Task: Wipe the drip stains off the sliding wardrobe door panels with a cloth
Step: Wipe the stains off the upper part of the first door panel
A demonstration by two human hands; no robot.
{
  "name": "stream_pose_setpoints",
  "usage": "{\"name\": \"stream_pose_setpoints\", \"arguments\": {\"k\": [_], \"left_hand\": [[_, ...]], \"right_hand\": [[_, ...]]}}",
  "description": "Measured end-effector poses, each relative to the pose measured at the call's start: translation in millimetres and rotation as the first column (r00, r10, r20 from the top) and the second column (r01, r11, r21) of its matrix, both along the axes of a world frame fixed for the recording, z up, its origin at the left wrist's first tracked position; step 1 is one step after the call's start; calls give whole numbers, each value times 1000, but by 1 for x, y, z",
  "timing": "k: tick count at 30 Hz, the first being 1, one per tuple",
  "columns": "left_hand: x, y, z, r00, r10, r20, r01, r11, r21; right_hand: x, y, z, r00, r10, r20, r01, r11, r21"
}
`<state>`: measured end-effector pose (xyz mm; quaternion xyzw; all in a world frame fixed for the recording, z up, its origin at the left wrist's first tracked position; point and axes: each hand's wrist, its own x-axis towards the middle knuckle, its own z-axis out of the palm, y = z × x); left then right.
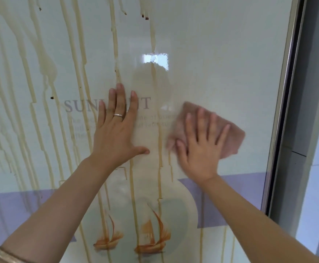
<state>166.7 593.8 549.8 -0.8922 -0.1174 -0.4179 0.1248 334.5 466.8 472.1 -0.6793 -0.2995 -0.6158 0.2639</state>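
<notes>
A glossy white wardrobe door panel (221, 54) fills the view, printed with grey lettering, a purple band and orange sailboats. Brownish drip stains (73, 59) run down its left and middle parts. My left hand (115, 130), wearing a ring, lies flat on the panel with straight fingers over the lettering. My right hand (200, 147) presses a pink cloth (230, 135) flat against the panel, fingers spread; the cloth looks blurred. To the right of the cloth the panel shows no streaks.
The door's metal frame edge (285, 103) runs down the right side, with a dark gap and a grey wall (317, 92) beyond it. A bright window reflection (155, 60) sits above the hands.
</notes>
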Motion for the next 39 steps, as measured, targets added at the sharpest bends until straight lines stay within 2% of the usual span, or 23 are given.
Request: {"name": "stream_pose_setpoints", "arguments": {"k": [2, 5, 7, 9, 11, 13, 15, 18, 20, 22, 24, 26, 27, 30, 31, 32, 33, 36, 37, 38, 39], "left_hand": [[0, 2, 0, 1000, 6, -5, -6, 1000, 10], [-1, 5, 0, 1000, 0, -10, 0, 1000, 23], [-2, 6, -1, 1000, -16, 4, 16, 999, 35], [-1, 7, -1, 999, -37, 18, 36, 998, 41], [1, 11, -2, 998, -40, 41, 38, 998, 47], [4, 15, -4, 996, -47, 73, 43, 998, 53], [6, 17, -6, 992, -63, 113, 54, 995, 80], [3, 13, -4, 996, -56, 62, 51, 996, 74], [1, 12, -4, 997, -46, 55, 42, 996, 76], [1, 11, -3, 998, -36, 56, 32, 997, 72], [3, 9, -3, 998, -31, 47, 28, 998, 59], [4, 7, -2, 999, -31, 39, 29, 998, 48], [4, 7, -2, 999, -30, 39, 28, 999, 47], [2, 7, -1, 999, -26, 33, 24, 999, 38], [2, 6, 0, 999, -24, 23, 23, 999, 33], [2, 6, 0, 1000, -20, 15, 19, 999, 29], [2, 7, 0, 1000, -15, 13, 15, 999, 28], [2, 8, -2, 1000, -11, 18, 11, 1000, 29], [3, 8, -2, 1000, -10, 18, 10, 1000, 30], [4, 9, -2, 1000, -10, 22, 10, 999, 30], [4, 10, -2, 1000, -9, 27, 9, 1000, 29]], "right_hand": [[-11, 16, -16, 999, 25, 45, -21, 996, -88], [-14, 8, -74, 994, 24, 107, 5, 965, -261], [-9, -2, -79, 987, 30, 156, 19, 953, -303], [-11, 4, -45, 989, 12, 149, 20, 977, -214], [-16, 18, 0, 998, -11, 65, 14, 999, -43], [-21, 30, 16, 1000, -18, 15, 17, 999, 41], [-24, 36, -10, 998, -20, 58, 22, 999, -35], [-24, 17, -80, 994, -7, 110, 37, 963, -266], [-4, -16, -100, 991, -31, 128, 69, 951, -301], [25, -54, -95, 993, -116, -2, 113, 976, -184], [40, -73, -78, 963, -118, -241, 134, 989, 53], [31, -54, -71, 938, -110, -329, 184, 962, 202], [22, -37, -72, 948, -108, -300, 170, 967, 190], [5, -12, -85, 998, -63, -16, 60, 991, -121], [10, -19, -84, 997, -55, 56, 65, 978, -197], [17, -28, -81, 995, -59, 84, 76, 975, -209], [24, -36, -74, 995, -79, 59, 88, 983, -164], [28, -35, -40, 976, -117, -183, 149, 973, 174], [21, -25, -33, 975, -107, -193, 148, 965, 215], [12, -12, -31, 986, -94, -138, 119, 976, 183], [2, 2, -34, 996, -71, -50, 75, 993, 87]]}}
